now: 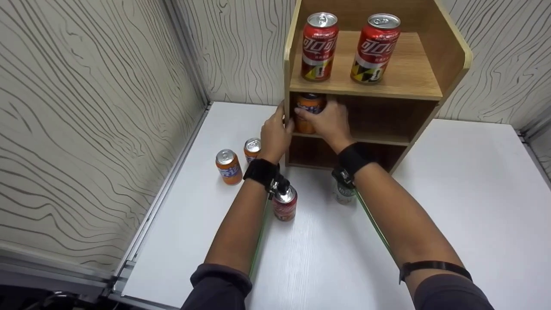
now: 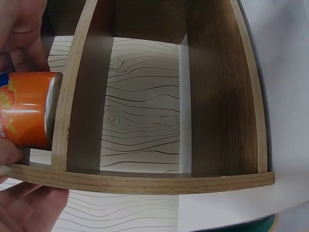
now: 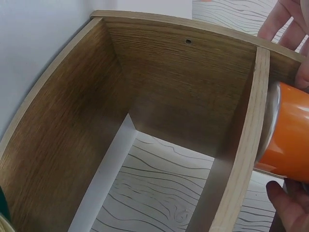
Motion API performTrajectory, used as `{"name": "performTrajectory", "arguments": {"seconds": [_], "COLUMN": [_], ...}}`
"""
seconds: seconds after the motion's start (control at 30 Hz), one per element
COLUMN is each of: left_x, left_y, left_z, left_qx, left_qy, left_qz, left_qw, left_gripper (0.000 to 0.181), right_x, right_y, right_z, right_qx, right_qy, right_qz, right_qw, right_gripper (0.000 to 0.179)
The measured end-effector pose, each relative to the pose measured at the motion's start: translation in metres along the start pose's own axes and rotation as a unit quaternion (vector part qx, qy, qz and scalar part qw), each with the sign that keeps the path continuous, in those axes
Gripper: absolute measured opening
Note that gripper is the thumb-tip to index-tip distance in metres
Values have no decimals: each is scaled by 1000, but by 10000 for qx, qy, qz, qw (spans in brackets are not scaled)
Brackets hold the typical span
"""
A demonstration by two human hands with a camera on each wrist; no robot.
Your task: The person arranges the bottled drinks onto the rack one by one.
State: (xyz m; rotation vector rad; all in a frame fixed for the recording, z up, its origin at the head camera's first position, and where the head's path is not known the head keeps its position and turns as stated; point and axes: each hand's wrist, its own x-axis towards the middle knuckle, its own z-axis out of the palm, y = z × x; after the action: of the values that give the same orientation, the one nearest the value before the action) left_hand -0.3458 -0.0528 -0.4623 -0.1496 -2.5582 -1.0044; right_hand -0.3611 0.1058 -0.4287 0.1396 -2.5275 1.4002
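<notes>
An orange soda can [image 1: 306, 125] stands in the left end of the wooden shelf's [image 1: 366, 89] middle compartment. My right hand [image 1: 331, 122] grips it, thumb across the front and fingers round its right side. The left wrist view shows the base of this orange can [image 2: 31, 111] at the compartment floor board. My left hand [image 1: 275, 135] holds the shelf's left side panel, its fingers [image 2: 36, 208] outside and its thumb at the inner edge by the can. In the right wrist view, the fingertips [image 3: 289, 208] of my right hand show beside the can.
Two red cola cans [image 1: 320, 47] [image 1: 375, 49] stand on the top shelf. On the white table [image 1: 318, 258], two orange cans [image 1: 229, 168] [image 1: 252, 148] stand left of the shelf. A red can [image 1: 285, 206] and a partly hidden pale green can [image 1: 344, 193] stand in front.
</notes>
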Motion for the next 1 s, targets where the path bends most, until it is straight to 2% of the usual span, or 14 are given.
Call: {"name": "performTrajectory", "arguments": {"seconds": [0.53,1.0], "left_x": [1,0], "left_y": [0,-1], "left_z": [1,0], "left_qx": [34,27], "left_qy": [-39,-54], "left_qz": [-93,-71], "left_qw": [9999,10000], "left_gripper": [51,52], "right_x": [-1,-8], "right_y": [2,7], "right_z": [-6,-14], "right_qx": [-217,-434], "right_qy": [-207,70], "right_qz": [91,-271], "right_qw": [9995,9987], "right_gripper": [88,89]}}
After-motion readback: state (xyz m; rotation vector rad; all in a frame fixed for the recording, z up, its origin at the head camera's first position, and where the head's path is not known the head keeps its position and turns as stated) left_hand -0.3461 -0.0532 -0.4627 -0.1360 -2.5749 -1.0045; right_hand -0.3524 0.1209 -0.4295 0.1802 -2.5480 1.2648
